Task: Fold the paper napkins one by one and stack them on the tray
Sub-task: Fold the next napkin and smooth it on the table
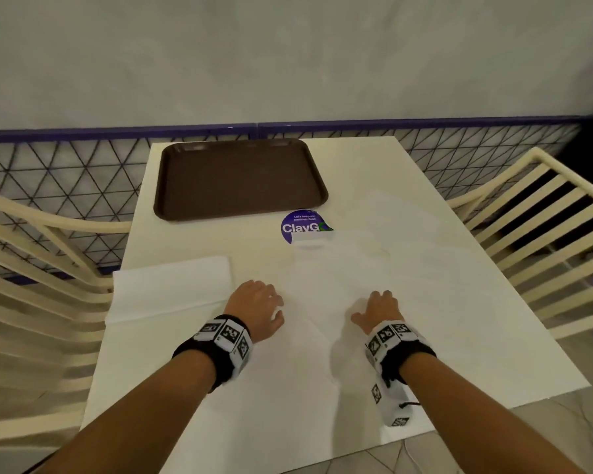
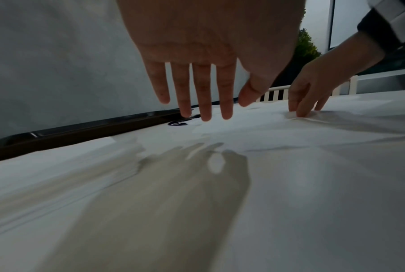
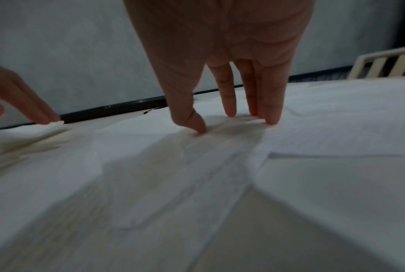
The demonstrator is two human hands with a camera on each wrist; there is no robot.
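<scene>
First napkin, before folding. An unfolded paper napkin (image 1: 326,285) lies flat on the desk (image 1: 459,336), the brown tray (image 1: 240,179) beyond it bare. The right hand (image 1: 379,311) presses it with straight fingertips (image 3: 271,120); the left hand (image 1: 259,304) hovers, fingers spread, holding nothing. Next: lift an edge and fold it over.

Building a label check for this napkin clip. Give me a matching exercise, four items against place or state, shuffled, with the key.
Things:
1. tray
2. round sticker
3. left hand
4. right hand

Places or states:
A. fingertips pressing on a spread napkin
B. far left part of the table, holding nothing
C. straight fingers hovering above the paper
D. purple, partly covered by a napkin

Pairs: 1-B, 2-D, 3-C, 4-A
</scene>
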